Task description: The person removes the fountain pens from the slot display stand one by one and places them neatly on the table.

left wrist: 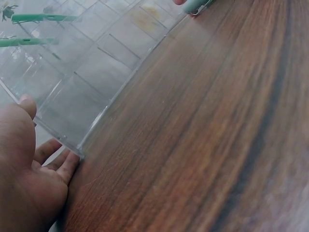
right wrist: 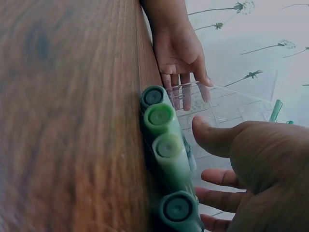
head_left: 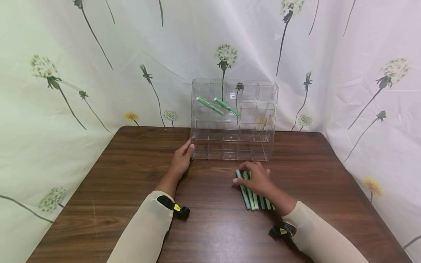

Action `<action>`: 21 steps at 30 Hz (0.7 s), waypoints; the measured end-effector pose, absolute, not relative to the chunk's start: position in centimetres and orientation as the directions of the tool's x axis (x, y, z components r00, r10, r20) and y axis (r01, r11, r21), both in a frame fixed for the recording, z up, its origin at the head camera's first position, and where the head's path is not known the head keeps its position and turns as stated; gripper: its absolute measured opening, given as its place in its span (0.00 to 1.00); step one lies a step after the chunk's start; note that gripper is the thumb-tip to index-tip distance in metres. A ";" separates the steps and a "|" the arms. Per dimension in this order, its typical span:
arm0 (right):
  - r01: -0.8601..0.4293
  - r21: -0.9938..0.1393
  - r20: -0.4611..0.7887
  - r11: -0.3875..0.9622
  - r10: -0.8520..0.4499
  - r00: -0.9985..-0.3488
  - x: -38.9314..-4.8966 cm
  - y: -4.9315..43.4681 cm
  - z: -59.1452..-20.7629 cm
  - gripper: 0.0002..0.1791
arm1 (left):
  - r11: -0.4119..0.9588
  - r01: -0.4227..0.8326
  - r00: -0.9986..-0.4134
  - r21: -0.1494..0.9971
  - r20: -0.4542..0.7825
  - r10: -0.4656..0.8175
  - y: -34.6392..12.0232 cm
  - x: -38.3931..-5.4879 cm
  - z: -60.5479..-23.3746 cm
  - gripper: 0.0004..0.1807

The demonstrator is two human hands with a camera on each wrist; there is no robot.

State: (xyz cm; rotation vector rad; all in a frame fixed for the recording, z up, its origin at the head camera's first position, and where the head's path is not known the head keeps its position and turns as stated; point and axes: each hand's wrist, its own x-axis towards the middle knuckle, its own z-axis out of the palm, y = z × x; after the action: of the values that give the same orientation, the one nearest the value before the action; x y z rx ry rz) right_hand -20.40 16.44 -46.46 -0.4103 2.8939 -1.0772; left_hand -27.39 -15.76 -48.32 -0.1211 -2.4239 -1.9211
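Pens (head_left: 251,200) lie side by side partly beneath the right hand (head_left: 260,179), thumb and fingers parted, their barrels pale to dark green, while the outstretched left hand (head_left: 181,159) touches a clear rack (head_left: 231,137).

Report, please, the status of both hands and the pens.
Left hand holds clear rack. Right hand over pen row, no pen gripped. Two green pens in rack. No obstruction visible.
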 end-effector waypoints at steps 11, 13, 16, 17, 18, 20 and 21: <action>-0.385 -0.638 0.076 0.667 -0.443 -0.893 -20.5 16.8 -46.4 0.31 | 0.213 0.116 -0.993 0.970 0.112 0.031 -15.7 -27.5 -48.4 0.33; -0.380 -0.647 0.060 0.660 -0.453 -0.889 -20.4 16.8 -46.4 0.31 | 0.212 0.110 -0.994 0.971 0.106 0.030 -15.7 -27.5 -48.3 0.33; -0.413 -0.650 0.072 0.638 -0.488 -0.870 -20.5 16.8 -46.4 0.30 | 0.221 0.098 -0.995 0.970 0.093 0.030 -15.7 -27.4 -48.3 0.33; -0.422 -0.649 0.075 0.633 -0.499 -0.864 -20.5 16.8 -46.3 0.29 | 0.224 0.094 -0.996 0.970 0.090 0.030 -15.7 -27.4 -48.3 0.33; -0.433 -0.647 0.079 0.628 -0.509 -0.857 -20.5 16.8 -46.3 0.29 | 0.226 0.090 -0.996 0.970 0.085 0.030 -15.8 -27.5 -48.3 0.33; -0.451 -0.634 0.083 0.628 -0.525 -0.847 -20.6 16.8 -46.3 0.28 | 0.231 0.087 -0.996 0.969 0.083 0.029 -15.8 -27.6 -48.4 0.33; -0.456 -0.629 0.083 0.630 -0.529 -0.844 -20.6 16.8 -46.3 0.28 | 0.232 0.087 -0.996 0.969 0.083 0.027 -15.9 -27.6 -48.5 0.33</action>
State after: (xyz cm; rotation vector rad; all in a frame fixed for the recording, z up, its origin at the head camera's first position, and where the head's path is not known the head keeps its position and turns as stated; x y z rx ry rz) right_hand -20.57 16.75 -46.31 -0.8306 2.7356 -1.0085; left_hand -27.62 -15.86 -48.47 -0.1126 -2.4278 -1.9136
